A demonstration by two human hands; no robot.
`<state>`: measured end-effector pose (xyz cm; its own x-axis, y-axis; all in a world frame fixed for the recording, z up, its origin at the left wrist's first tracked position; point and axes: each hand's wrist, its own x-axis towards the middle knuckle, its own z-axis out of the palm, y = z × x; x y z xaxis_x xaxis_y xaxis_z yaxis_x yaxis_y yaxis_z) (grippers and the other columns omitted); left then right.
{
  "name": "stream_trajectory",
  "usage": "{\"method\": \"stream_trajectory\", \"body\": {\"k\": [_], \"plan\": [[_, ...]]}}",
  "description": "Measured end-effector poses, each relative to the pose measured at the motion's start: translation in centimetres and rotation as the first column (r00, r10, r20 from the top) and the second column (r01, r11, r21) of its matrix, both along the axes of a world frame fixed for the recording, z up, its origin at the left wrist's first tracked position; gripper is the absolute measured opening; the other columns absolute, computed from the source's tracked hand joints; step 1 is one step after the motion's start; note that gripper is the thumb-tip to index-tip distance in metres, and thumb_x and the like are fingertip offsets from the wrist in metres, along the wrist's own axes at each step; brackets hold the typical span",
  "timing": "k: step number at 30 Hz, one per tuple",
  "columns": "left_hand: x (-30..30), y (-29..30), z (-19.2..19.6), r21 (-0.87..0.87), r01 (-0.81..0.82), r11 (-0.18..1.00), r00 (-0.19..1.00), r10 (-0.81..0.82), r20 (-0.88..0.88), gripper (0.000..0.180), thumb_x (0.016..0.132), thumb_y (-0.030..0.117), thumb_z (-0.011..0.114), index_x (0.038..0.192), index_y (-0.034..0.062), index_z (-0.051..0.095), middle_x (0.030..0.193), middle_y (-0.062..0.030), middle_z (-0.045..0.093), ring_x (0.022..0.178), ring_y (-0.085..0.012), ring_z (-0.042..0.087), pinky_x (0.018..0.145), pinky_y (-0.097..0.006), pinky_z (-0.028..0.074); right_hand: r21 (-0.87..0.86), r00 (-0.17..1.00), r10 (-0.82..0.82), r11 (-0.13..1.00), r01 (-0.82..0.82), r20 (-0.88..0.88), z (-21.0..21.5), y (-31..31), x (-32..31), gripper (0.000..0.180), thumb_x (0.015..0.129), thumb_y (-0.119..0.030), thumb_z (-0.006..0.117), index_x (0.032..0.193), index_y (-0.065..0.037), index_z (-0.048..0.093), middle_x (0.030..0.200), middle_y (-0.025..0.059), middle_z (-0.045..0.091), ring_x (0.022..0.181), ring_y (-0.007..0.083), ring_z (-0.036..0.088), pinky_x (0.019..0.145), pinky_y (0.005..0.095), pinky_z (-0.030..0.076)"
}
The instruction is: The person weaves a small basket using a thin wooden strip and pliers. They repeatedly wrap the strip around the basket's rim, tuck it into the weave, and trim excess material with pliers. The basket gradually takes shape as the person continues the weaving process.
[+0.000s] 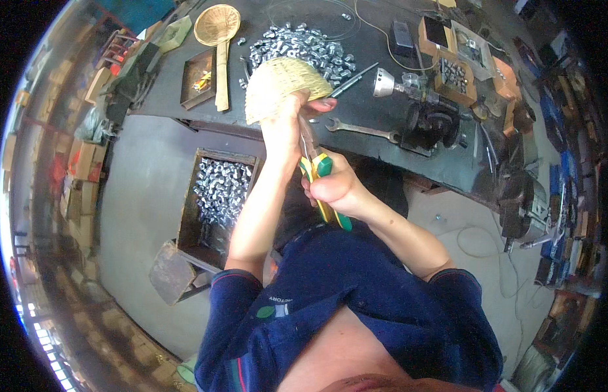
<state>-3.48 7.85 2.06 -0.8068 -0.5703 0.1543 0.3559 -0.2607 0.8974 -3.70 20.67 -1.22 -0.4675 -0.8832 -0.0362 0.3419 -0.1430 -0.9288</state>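
My left hand (285, 127) grips a pale woven bamboo basket (278, 85), shaped like a small bowl, which is tilted up over the front of the workbench. Its thumb lies along the basket's right edge. Yellow-and-green-handled pliers (325, 164) are held in my right hand (336, 183), the fingers wrapped round the handles. The metal jaws point up toward my left hand and the basket's lower edge; whether they bite on anything is hidden. Just behind the basket lies a heap of shiny metal fittings (297, 42) on the dark bench.
A bamboo strainer (217, 25) with a flat handle lies at the far left, beside a shallow tray (209, 98). A wrench (362, 129) and a clamped machine (428, 117) are to the right. Below the bench edge stands a wooden box (186, 215) of metal fittings.
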Motion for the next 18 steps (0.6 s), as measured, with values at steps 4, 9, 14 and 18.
{"method": "stream_trajectory", "body": {"k": [4,9,14,18], "plan": [[0.5,-0.6,-0.7,0.126,0.227,0.966,0.962,-0.201,-0.186,0.049,0.091,0.04,0.047,0.11,-0.0059,0.051,0.082,-0.0221,0.064,0.085,-0.0356,0.063,0.081,-0.047,0.051,0.046,0.987,0.036,0.998,-0.044,0.154,0.1,0.3,-0.1,0.025,0.076,-0.014,0.062,0.098,-0.006,0.054,0.07,0.0046,0.056,0.058,0.0137,0.055,0.051,0.0267,0.046],[0.8,-0.5,-0.5,0.287,0.329,0.9,0.941,-0.285,-0.183,0.066,0.091,0.053,0.038,0.118,-0.0068,0.046,0.084,-0.0251,0.063,0.084,-0.0403,0.063,0.079,-0.048,0.051,-0.009,0.985,0.037,0.999,-0.036,0.169,-1.0,0.5,0.0,0.027,0.076,-0.015,0.062,0.101,-0.006,0.055,0.07,0.0051,0.056,0.057,0.0146,0.055,0.051,0.0267,0.046],[1.0,-0.5,-0.1,0.333,0.351,0.875,0.936,-0.315,-0.157,0.053,0.091,0.041,0.048,0.114,-0.0068,0.048,0.079,-0.0236,0.062,0.08,-0.0398,0.064,0.078,-0.048,0.052,-0.011,1.0,-0.012,1.0,0.012,0.025,-1.4,0.5,0.3,0.029,0.075,-0.014,0.062,0.102,-0.005,0.055,0.069,0.0043,0.055,0.057,0.0135,0.054,0.051,0.025,0.044],[1.2,-0.4,-0.1,0.345,0.281,0.896,0.96,-0.254,-0.122,0.038,0.089,0.026,0.057,0.108,-0.007,0.051,0.074,-0.0219,0.062,0.072,-0.0374,0.065,0.072,-0.049,0.055,-0.028,0.999,-0.035,0.999,0.034,-0.03,-1.8,0.4,0.3,0.029,0.074,-0.014,0.061,0.101,-0.005,0.054,0.07,0.0027,0.055,0.057,0.0104,0.053,0.05,0.0223,0.042]]}}
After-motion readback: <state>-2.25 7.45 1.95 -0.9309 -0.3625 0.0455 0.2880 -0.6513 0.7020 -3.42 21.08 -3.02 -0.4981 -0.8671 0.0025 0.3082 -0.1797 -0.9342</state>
